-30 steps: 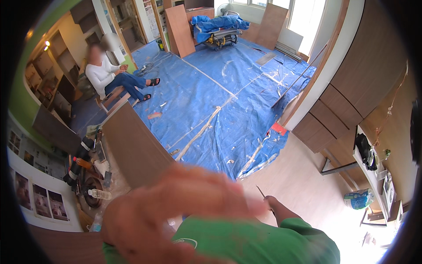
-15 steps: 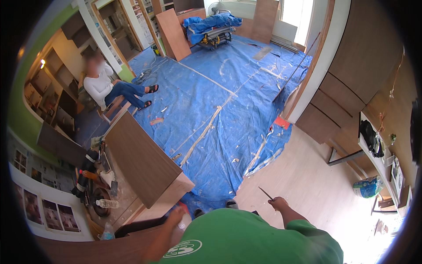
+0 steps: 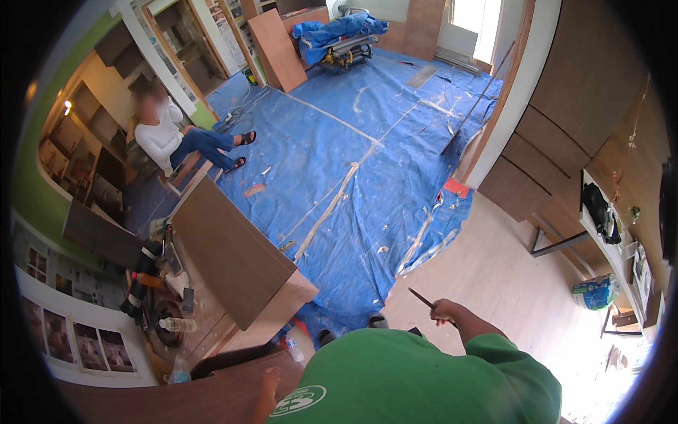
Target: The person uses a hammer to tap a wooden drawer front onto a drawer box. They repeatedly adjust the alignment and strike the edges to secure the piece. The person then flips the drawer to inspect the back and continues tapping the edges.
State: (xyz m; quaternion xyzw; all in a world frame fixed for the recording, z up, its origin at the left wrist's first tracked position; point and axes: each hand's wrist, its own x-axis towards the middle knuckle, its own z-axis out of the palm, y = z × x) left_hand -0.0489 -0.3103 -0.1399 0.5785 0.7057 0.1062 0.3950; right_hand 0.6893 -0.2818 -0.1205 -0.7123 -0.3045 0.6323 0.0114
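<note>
A thin, dark, stick-like tool (image 3: 421, 297) juts up and to the left from my right hand (image 3: 445, 311), which is closed round its lower end over the pale floor. Its exact kind is too small to make out. My left hand (image 3: 270, 380) is low at the left, over or beside a brown board (image 3: 176, 401); whether they touch is unclear, and its fingers are too indistinct to read. Just right of that hand a clear plastic bottle (image 3: 293, 348) shows near my feet. A large brown panel (image 3: 229, 251) leans on the workbench (image 3: 212, 328) ahead.
Bottles and hand tools, including a clear bottle (image 3: 178, 325), crowd the bench. A seated person (image 3: 159, 138) in a white top is at the far left. Blue sheeting (image 3: 339, 169) with wrinkles and tape covers the floor. A shelf (image 3: 600, 247) stands at the right.
My left hand has moved down and left, away from the clear bottle near my feet. My right hand has shifted slightly, the tool still in it.
</note>
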